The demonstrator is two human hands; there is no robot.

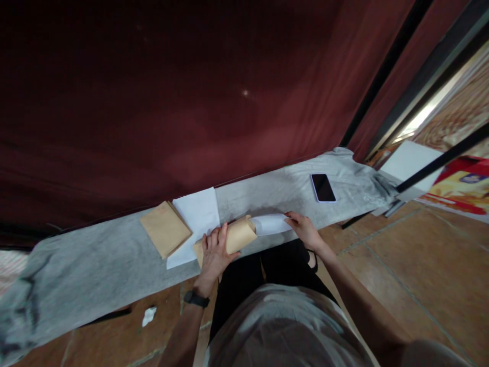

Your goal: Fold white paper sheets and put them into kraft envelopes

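Our right hand (303, 228) had thumb and forefinger brought together on the right end of a long, folded strip of white paper (271, 224). Our left hand (217, 252) lay over a light-brown paper envelope (241, 235), fingers a little parted and thumb set wide of them, steadying it from above. The envelope's mouth bulged open toward our right hand, and the strip's left end met that mouth; how far inside it reached, we could not tell. Both pieces sat along the near edge of a narrow bench draped in grey cloth (95, 270).

On our left wrist we wore a black-banded watch (196, 299). Just left of that hand were flat white sheets of paper (200, 206), partly overlapped by further light-brown paper envelopes (165, 229). Well to the right, a dark-screened phone with a pale lilac edge (323, 187) rested on the cloth. Behind the bench we faced a dark red wall-like surface (229, 127). Below, a crumpled white scrap (148, 316) lay on the brown tiled floor (382, 275), and a red-and-yellow printed box (462, 186) stood at far right.
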